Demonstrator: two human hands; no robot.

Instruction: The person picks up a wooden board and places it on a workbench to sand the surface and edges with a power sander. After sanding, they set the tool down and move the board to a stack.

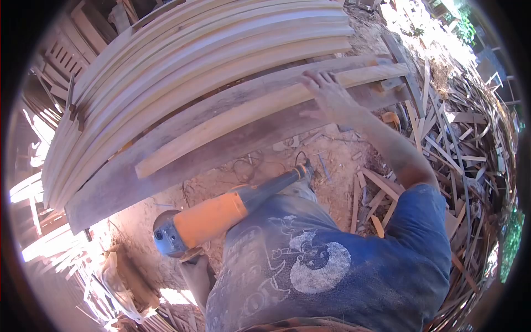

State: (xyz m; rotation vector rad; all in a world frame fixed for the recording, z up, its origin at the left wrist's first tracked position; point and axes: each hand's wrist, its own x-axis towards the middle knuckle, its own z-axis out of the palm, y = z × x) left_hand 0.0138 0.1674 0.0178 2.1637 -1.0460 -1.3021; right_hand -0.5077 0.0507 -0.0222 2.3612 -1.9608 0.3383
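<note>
An angle grinder (213, 217) with an orange body and blue head lies across my front, its round disc (160, 221) at the left end. My left hand (198, 272), partly hidden below the head, is closed at the grinder's side handle. A long pale wooden strip (238, 117) rests on a dark, dusty plank (110, 195). Over the strip, toward its right end, is my right hand (327, 98). Its fingers reach across the far edge, with the thumb on the near side, gripping it.
Several pale wooden strips (193, 72) lie side by side beyond the plank. Wood offcuts (459, 149) heap up on the right. Sawdust and scraps cover the ground (337, 166) below the plank. The grinder's cord (301, 156) leaves its rear end.
</note>
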